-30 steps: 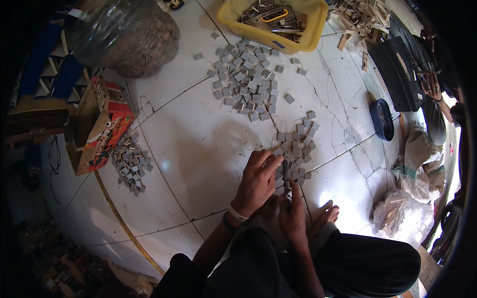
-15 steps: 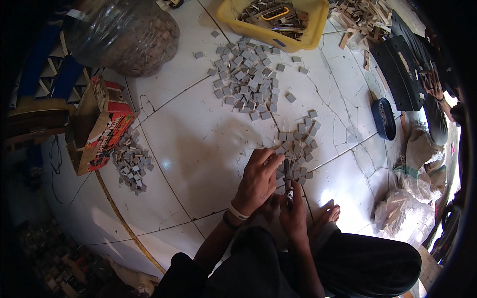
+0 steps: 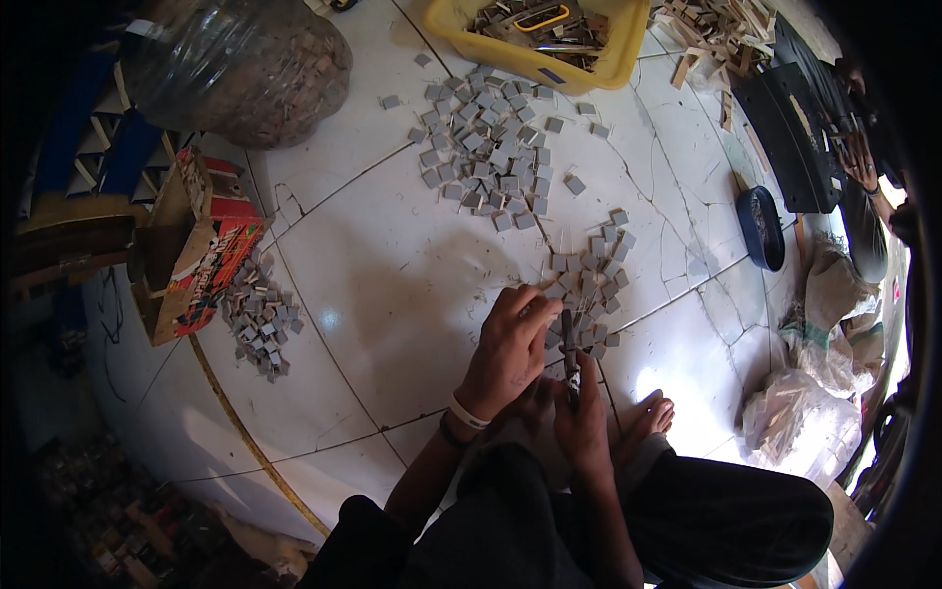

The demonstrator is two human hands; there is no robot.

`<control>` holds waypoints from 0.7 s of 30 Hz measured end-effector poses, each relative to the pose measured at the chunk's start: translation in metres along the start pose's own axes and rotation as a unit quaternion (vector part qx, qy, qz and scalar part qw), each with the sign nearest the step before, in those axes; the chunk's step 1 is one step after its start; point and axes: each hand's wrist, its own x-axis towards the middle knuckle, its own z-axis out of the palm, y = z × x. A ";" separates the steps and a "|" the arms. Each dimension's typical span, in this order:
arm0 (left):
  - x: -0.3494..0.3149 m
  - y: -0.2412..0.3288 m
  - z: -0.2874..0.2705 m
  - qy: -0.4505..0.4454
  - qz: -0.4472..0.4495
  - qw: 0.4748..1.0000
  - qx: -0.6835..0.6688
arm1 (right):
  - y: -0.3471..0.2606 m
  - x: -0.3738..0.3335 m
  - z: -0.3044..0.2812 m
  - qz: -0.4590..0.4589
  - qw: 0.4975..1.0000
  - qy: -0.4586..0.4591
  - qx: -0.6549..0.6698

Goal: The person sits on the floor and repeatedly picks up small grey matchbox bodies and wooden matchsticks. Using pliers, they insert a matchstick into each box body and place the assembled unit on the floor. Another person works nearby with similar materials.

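Observation:
My right hand [image 3: 584, 432] is closed around a dark, narrow hand tool [image 3: 568, 339] whose tip points away from me; its exact kind does not show. Close by its tip, my left hand [image 3: 505, 348] has its fingers bent and pressed together. Whatever they pinch is hidden behind the knuckles. Just beyond both hands lies a loose cluster of small grey square pieces [image 3: 599, 265], some with thin pale strands sticking out. A larger heap of the same grey squares [image 3: 481, 147] spreads over the white tiles farther away.
At the left, another grey pile [image 3: 260, 324] lies by an open red cardboard box [image 3: 221, 245], with a big clear plastic container [image 3: 245, 79] behind. A yellow tub [image 3: 549, 74] of scraps stands far off. Right are a blue dish [image 3: 760, 231], plastic bags [image 3: 805, 422] and another person's hand [image 3: 859, 162].
My left hand has risen very slightly and shifted a little against the tool's tip. The right hand keeps its hold on the tool. The whole view has tilted a touch.

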 end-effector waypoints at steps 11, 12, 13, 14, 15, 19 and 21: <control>-0.018 -0.025 0.032 0.097 -0.109 0.845 -0.515 | -0.008 0.001 0.004 -0.001 0.990 -0.047 0.130; -0.020 -0.023 0.029 0.105 -0.121 0.895 -0.415 | -0.012 0.001 0.007 -0.036 0.997 -0.003 0.066; -0.021 -0.019 0.029 0.101 -0.112 0.911 -0.385 | -0.015 0.002 0.010 -0.024 0.999 0.029 -0.019; -0.021 -0.015 0.028 0.101 -0.102 0.924 -0.354 | -0.018 0.002 0.013 -0.026 0.995 0.061 -0.068; -0.021 -0.012 0.026 0.100 -0.101 0.935 -0.325 | -0.020 0.002 0.015 -0.034 0.987 0.094 -0.125; -0.021 -0.006 0.018 0.090 -0.103 0.959 -0.247 | -0.019 0.004 0.024 -0.022 0.983 0.117 -0.140; -0.024 -0.007 0.016 0.094 -0.102 0.958 -0.252 | -0.015 0.003 0.024 -0.023 0.984 0.104 -0.146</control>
